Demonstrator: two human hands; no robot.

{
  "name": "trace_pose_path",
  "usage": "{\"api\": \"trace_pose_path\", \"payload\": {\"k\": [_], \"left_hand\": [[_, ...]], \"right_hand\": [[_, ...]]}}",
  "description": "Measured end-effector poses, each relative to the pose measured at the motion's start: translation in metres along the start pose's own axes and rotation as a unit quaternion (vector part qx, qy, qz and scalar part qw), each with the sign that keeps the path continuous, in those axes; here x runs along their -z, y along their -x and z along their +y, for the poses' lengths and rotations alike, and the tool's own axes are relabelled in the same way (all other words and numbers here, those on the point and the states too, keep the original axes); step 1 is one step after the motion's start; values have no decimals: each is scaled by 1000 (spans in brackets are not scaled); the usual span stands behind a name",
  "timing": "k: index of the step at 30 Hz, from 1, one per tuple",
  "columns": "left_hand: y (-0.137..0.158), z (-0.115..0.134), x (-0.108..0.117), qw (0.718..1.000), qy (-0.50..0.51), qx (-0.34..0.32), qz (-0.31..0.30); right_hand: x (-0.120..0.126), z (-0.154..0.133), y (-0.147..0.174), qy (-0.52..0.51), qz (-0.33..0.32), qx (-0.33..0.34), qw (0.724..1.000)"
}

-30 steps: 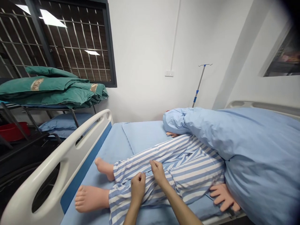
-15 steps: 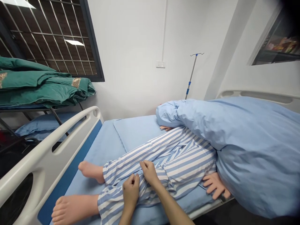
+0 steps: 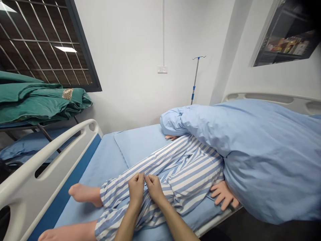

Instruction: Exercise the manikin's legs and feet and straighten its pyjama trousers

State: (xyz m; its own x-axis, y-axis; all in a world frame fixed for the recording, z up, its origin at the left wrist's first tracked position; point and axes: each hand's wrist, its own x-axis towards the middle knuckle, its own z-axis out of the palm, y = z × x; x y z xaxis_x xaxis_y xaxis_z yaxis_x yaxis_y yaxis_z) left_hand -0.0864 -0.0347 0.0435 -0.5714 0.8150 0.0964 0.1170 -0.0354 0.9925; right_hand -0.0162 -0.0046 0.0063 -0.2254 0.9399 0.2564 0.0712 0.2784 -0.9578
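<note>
Curling my fingers in, I keep both fists close together over the lower part of the striped pants [image 3: 198, 177]. My left hand [image 3: 136, 188] is on the side toward the pants' foot ends, and my right hand [image 3: 153, 188] is just beside it, toward the pants' top. All my fingers look closed, with the thumbs up. I cannot tell if a bit of cloth is pinched inside, or if my fists touch the pants below. I think they are so close so they can work as a pair on one spot. The big blue quilt [image 3: 263, 157] is heaped over the top end of the pants, maybe to leave the legs out where I can get at them. The pants are on a big doll, flat on the bed sheet [image 3: 96, 177], right under and around my fingers. A doll foot [image 3: 84, 194] pokes out of the far leg of the pants, and a doll hand [image 3: 224, 194] rests beside their near hip. The white end board [image 3: 59, 142] stands past the foot ends of the pants.
</note>
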Motion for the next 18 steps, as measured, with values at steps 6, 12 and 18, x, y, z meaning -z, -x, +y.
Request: {"api": "trace_pose_path", "payload": {"k": [6,12,18], "left_hand": [[5,-39,-17,999,-53,2,3],[5,-45,-12,999,-42,-9,-34],[5,-40,-12,999,-30,-5,-28]], "right_hand": [[2,2,3,-29,29,-6,999],[0,0,2,-24,18,-10,999],[24,-19,11,-30,39,-18,999]]}}
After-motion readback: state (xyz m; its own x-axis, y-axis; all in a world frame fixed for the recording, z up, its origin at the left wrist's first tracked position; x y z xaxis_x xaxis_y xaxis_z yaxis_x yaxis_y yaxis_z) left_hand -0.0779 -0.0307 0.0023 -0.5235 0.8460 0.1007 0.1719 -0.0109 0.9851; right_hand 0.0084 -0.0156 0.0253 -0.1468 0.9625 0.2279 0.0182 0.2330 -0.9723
